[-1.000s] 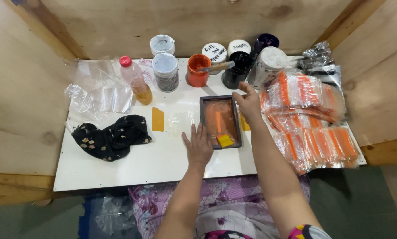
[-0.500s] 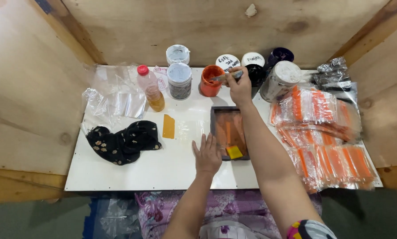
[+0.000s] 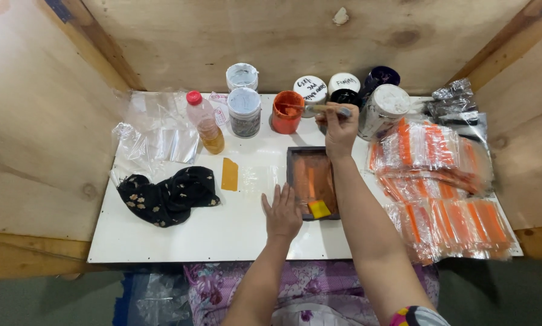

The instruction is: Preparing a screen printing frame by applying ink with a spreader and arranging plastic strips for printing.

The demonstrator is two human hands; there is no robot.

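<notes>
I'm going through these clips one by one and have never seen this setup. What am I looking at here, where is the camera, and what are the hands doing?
There is no machine: a head-worn camera looks down at one person's bare hands over a white table. The right hand holds a brush whose tip reaches into an open orange paint jar. The left hand rests flat beside a small dark frame smeared with orange. Around them lie other jars, a red-capped bottle, a black floral cloth and bagged orange packets.
</notes>
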